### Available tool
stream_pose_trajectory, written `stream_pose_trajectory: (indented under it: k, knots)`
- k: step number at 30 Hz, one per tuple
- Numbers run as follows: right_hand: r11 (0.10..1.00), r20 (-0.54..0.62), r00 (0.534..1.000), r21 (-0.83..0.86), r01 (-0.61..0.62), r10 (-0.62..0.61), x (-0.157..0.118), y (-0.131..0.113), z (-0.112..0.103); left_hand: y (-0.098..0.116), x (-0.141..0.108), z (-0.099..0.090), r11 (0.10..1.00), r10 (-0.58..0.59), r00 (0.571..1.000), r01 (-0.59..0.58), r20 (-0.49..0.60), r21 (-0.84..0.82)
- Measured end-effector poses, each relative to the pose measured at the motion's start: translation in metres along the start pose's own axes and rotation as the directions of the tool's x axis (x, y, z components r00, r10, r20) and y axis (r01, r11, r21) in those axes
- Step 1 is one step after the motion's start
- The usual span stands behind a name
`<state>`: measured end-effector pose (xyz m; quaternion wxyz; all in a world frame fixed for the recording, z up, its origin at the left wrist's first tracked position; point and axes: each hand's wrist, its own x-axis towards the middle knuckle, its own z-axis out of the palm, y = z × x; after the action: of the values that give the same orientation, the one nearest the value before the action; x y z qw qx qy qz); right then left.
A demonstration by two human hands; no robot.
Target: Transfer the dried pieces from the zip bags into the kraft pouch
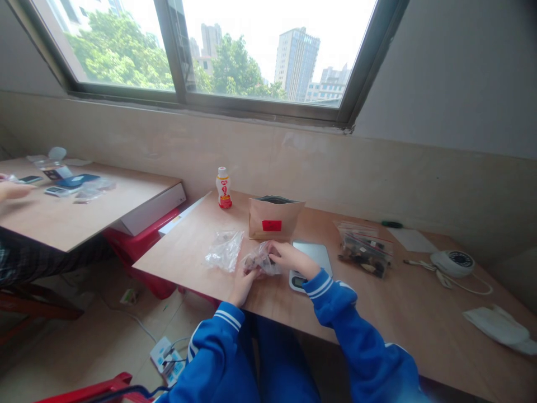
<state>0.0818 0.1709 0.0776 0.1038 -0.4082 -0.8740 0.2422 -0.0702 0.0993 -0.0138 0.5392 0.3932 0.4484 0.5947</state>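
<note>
My left hand (245, 285) and my right hand (291, 258) both grip a crumpled clear plastic bag (260, 260) with dark pieces inside, just above the wooden tabletop (188, 263). A digital kitchen scale (312, 258) lies right next to my right hand, its display near the table's front edge. A second clear plastic bag (224, 251) lies to the left. Behind my hands stands a kraft paper bag (274, 219) with a red label. Farther right is a zip bag (364, 253) of dark and tan pieces.
A small yogurt-drink bottle (224, 187) stands at the table's back left. A corded white appliance (453, 263) and a white cloth (497, 327) lie to the right. On a separate table at left, a co-worker's hand (12, 191) is near a phone. A power strip (165, 358) sits on the floor.
</note>
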Motion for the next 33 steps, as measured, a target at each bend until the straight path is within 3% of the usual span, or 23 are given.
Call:
stream_pose_trajectory:
  k: [3, 7, 17, 24, 29, 33]
  knots:
    - [0.983, -0.053, 0.996, -0.165, -0.079, 0.071, -0.001, -0.008, 0.005, -0.002, 0.0, -0.001, 1.0, -0.003, 1.0, 0.003, -0.029, -0.004]
    - [0.98, -0.087, 0.996, -0.198, -0.036, 0.019, -0.002, -0.012, 0.012, -0.005, 0.0, -0.002, 1.0, 0.004, 0.998, -0.005, -0.059, -0.029]
    - [0.991, -0.212, 0.975, 0.101, 0.088, -0.065, 0.005, 0.001, 0.033, -0.01, 0.004, -0.006, 0.996, -0.003, 1.0, 0.0, -0.03, -0.088]
    - [0.866, -0.249, 0.959, 0.499, 0.009, 0.134, -0.005, 0.009, 0.029, -0.01, 0.004, -0.006, 0.998, 0.024, 1.0, -0.023, 0.009, -0.065]
    - [0.81, -0.281, 0.932, 0.585, -0.023, 0.229, -0.011, 0.008, 0.015, -0.004, 0.002, -0.002, 0.998, 0.053, 0.999, -0.053, 0.006, -0.044]
    - [0.815, -0.358, 0.905, 0.58, 0.023, 0.229, -0.017, 0.003, -0.002, -0.001, 0.001, -0.002, 0.998, 0.066, 0.998, -0.066, 0.022, -0.014]
